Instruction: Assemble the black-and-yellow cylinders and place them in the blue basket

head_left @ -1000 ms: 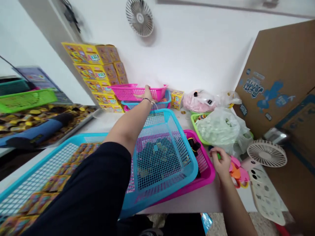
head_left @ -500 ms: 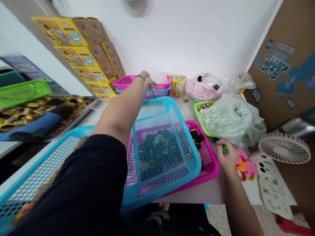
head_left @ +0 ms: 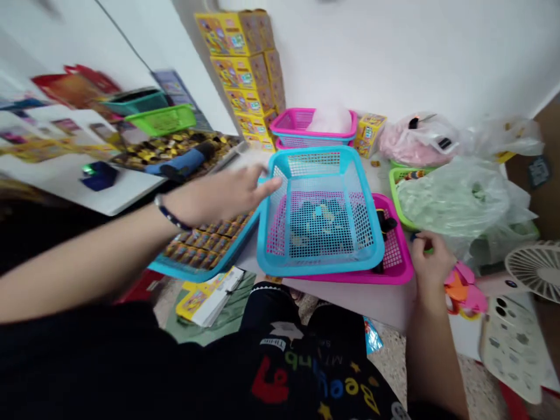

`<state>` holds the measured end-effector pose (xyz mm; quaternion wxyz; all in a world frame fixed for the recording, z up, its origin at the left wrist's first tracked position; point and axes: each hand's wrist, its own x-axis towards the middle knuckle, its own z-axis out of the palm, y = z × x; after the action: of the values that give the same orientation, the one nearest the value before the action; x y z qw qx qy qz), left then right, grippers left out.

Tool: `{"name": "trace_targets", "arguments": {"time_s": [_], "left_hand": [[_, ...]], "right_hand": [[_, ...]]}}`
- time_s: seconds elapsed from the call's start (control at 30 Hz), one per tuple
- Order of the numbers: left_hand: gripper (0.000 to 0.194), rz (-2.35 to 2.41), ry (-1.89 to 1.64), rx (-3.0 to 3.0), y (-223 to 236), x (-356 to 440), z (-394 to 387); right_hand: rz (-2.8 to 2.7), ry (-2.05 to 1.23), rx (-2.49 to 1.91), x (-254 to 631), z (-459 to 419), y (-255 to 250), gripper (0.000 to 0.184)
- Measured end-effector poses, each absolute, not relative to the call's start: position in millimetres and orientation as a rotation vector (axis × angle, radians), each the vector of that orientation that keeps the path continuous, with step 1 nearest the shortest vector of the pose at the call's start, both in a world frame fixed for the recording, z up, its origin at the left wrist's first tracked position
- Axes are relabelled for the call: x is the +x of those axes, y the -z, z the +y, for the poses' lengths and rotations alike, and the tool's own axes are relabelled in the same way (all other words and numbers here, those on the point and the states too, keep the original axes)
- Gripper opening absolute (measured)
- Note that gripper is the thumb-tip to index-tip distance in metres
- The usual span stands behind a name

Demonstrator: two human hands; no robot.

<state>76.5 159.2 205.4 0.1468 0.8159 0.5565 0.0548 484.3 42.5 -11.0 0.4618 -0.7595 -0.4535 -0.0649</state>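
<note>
My left hand (head_left: pixel 221 195) hangs open in the air, fingers spread, just left of a cyan plastic mesh basket (head_left: pixel 280 233) and holding nothing. That basket sits on a magenta mesh tray (head_left: pixel 396 262), with dark items showing through its mesh. Close by on the left, a cyan tray (head_left: pixel 175 268) holds rows of small printed packets. My right hand (head_left: pixel 431 262) grips a small green and dark blue object beside the magenta tray, under the edge of a pale green plastic bag (head_left: pixel 452 198). The object is mostly hidden by my fingers.
Stacked yellow boxes (head_left: pixel 242 76) and a pink-and-cyan basket stack (head_left: pixel 312 125) stand against the white wall. Pink foam shapes (head_left: pixel 464 291) and a small white fan (head_left: pixel 536 271) lie at right. The table edge runs in front of my lap.
My left hand has come back from the far pink basket to beside the cyan basket. The view has swung left and tilted down, showing my lap. My right hand stays in about the same place.
</note>
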Motion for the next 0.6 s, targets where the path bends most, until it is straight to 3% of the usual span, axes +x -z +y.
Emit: {"name": "trace_targets", "arguments": {"time_s": [0.03, 0.1, 0.27, 0.37, 0.5, 0.6], "left_hand": [[0.07, 1.665, 0.09, 2.229, -191.0, 59.9, 144.9], [0.075, 1.663, 0.249, 2.073, -165.8, 42.3, 121.2], [0.034, 1.63, -0.173, 2.038, -134.3, 56.6, 88.8], [0.02, 1.643, -0.353, 1.991, -145.1, 58.1, 84.1], [0.017, 1.577, -0.589, 1.75, -188.0, 24.3, 81.5], [0.012, 1.577, -0.806, 1.546, -217.9, -23.7, 84.8]], "right_hand": [[-1.101, 0.158, -1.859, 484.7, 44.1, 11.1, 0.016], [-1.074, 0.15, -1.841, 485.0, 46.7, 10.2, 0.015], [-1.021, 0.047, -1.775, 484.4, 53.2, 7.0, 0.007], [-0.969, -0.081, -1.755, 483.0, 57.0, 8.0, 0.015], [-0.871, -0.245, -1.745, 480.3, 60.9, 10.7, 0.041], [-0.794, -0.323, -1.725, 478.5, 63.7, 12.5, 0.043]]}}
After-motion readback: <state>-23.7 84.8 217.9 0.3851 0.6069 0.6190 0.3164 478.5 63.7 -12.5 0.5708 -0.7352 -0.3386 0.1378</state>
